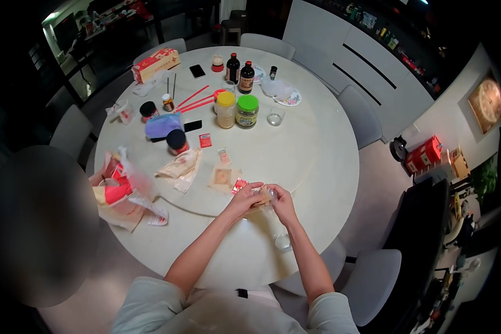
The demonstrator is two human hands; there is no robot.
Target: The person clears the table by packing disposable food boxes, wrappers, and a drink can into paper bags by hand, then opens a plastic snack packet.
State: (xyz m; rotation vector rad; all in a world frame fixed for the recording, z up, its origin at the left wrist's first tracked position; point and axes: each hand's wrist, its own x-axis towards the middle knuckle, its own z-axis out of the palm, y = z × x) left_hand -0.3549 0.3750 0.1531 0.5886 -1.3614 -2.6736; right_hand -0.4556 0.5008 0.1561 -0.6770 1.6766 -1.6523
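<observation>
Over the near part of the round table, my left hand (245,200) and my right hand (284,206) meet around a small clear, crinkled plastic piece (269,194). Its exact kind is too small and blurred to tell. The fingers of both hands are closed on it. Just beyond my left hand lies a red-and-white packet (239,185), partly covered by the fingers. Beside it is a flat square paper piece (224,177) with a brownish middle. A small white sachet (224,156) lies farther back. Below my right hand stands a clear glass (283,241).
On the white table (328,183) stand a green-lidded jar (246,113), a yellow-lidded jar (225,111), dark bottles (246,78) and another glass (275,117). Crumpled paper (181,170) and an opened food bag (122,197) lie left. A blurred shape (42,222) fills the left edge.
</observation>
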